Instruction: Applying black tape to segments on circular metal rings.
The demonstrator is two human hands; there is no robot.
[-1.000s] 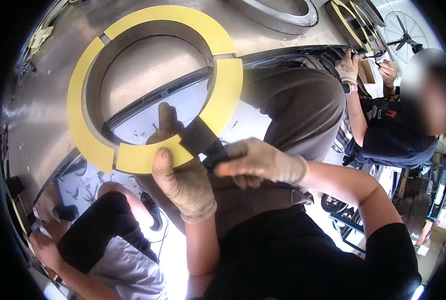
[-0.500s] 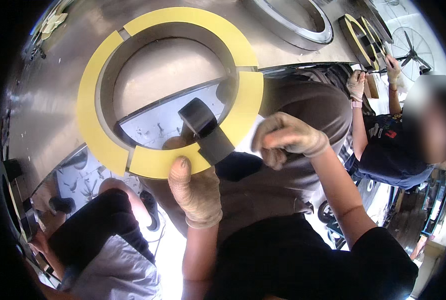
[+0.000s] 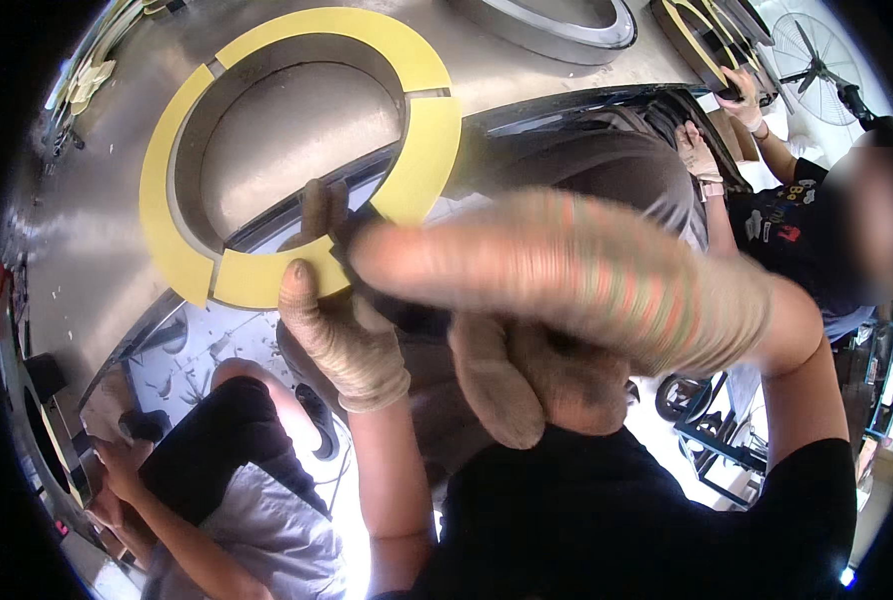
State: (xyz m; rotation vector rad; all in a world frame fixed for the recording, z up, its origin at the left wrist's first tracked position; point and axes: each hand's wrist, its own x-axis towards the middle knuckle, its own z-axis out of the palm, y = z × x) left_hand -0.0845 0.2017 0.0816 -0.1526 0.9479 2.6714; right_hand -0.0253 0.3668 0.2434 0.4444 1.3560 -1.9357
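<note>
A large ring (image 3: 157, 180), with a yellow segmented face and a dark inner wall, rests partly on the metal table and overhangs its near edge. At its near rim my gloved left hand (image 3: 352, 345) is closed, thumb on the yellow face and fingers behind. A black strip (image 3: 352, 228) crosses the rim beside that thumb; most of it is hidden. My gloved right hand (image 3: 607, 290), blurred by motion, covers the ring's near right side. One outstretched digit reaches the strip, or just in front of it. Whether this hand grips anything does not show.
On the metal table (image 3: 97, 200) another grey ring (image 3: 567, 48) lies farther back. At right a co-worker's gloved hand (image 3: 697, 155) is near more yellow-faced rings (image 3: 702, 50), with a fan (image 3: 815, 70) behind. Another person's dark-clad leg (image 3: 227, 440) is close on my left.
My right hand has come up and left, across the ring's near right side, covering most of the black strip. The ring and my left hand appear farther left and up in view.
</note>
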